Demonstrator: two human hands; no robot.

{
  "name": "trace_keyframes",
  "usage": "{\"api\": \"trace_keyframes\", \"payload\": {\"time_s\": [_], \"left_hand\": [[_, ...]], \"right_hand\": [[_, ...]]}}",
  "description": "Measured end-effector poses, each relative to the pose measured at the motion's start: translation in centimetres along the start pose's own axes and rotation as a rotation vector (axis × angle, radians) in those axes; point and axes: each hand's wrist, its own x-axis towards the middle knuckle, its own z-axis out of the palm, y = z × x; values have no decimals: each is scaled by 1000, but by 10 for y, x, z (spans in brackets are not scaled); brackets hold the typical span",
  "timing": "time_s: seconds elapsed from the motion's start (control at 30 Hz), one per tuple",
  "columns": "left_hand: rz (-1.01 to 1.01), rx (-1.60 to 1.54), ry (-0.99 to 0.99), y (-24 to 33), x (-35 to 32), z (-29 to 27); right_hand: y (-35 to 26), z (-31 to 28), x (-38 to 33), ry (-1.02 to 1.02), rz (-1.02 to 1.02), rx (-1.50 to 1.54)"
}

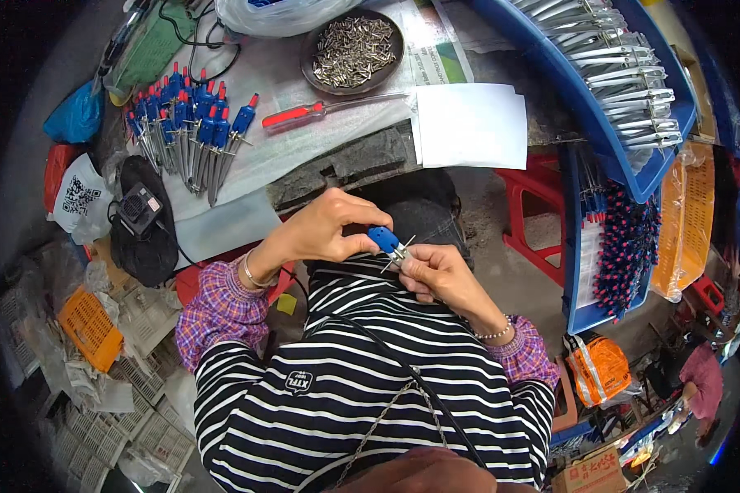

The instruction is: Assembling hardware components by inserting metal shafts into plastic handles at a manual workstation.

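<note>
At far left, an orange plastic crate (pixel 90 327) lies among pale packaging. On the grey bench above, a pile of blue-handled metal compasses with red tips (pixel 189 131) rests beside a red-handled screwdriver (pixel 321 109) and a round brown dish of small metal pins (pixel 352 51). At centre, close to the striped chest, the left hand (pixel 325 230) pinches the blue plastic head of a small metal compass (pixel 389 245). The right hand (pixel 440 273) grips its silver legs, so both hands clasp the one piece. Further right, a white sheet of paper (pixel 470 125) lies flat, and a blue plastic tray of silver compass legs (pixel 625 74) curves along the edge.
</note>
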Motion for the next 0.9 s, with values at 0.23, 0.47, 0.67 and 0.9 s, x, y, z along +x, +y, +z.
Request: {"api": "trace_keyframes", "payload": {"time_s": [0.23,0.47,0.67,0.9], "left_hand": [[-19,-31,-25,-3,-1,1],[1,-48,11,-4,-6,5],[-5,-67,-23,-2,-8,9],[-64,9,81,3,-15,16]], "right_hand": [[5,-1,1,11,44,-18],[3,3,0,21,45,-92],[-3,5,-3,21,71,-220],[2,4,-1,63,76,-122]]}}
